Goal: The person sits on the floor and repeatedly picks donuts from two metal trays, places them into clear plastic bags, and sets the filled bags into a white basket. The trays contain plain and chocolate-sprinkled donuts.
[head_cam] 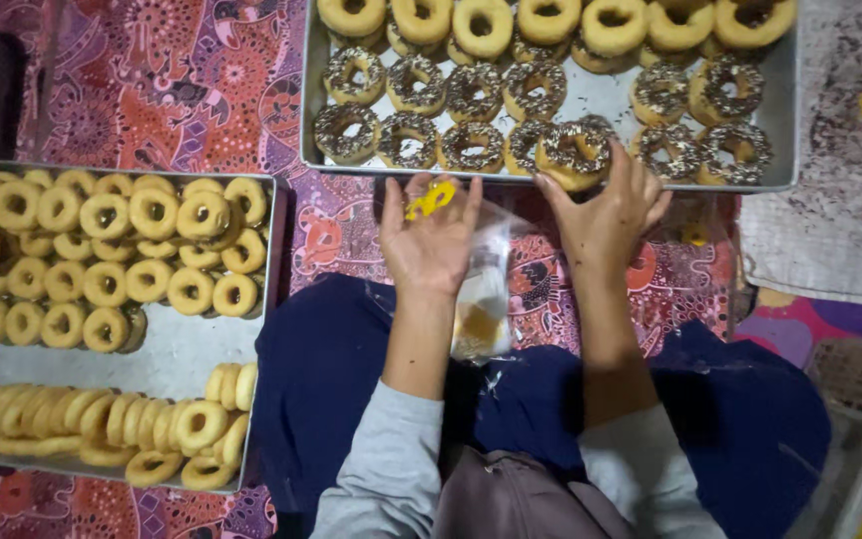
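Right hand (pixel 606 215) grips a sprinkled doughnut (pixel 575 152) at the near edge of the upper tray (pixel 601 98). Left hand (pixel 429 240) pinches a yellow tie (pixel 431 198) above a clear bag (pixel 481 294). Plain doughnuts fill the side tray (pixel 187 349) on patterned cloth (pixel 192 90).

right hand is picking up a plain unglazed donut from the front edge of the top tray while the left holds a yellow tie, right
Not quite. In the head view the right hand is on a chocolate sprinkled donut, not a plain one. The rest holds: it sits at the front edge of the top tray, and the left hand holds a yellow tie.
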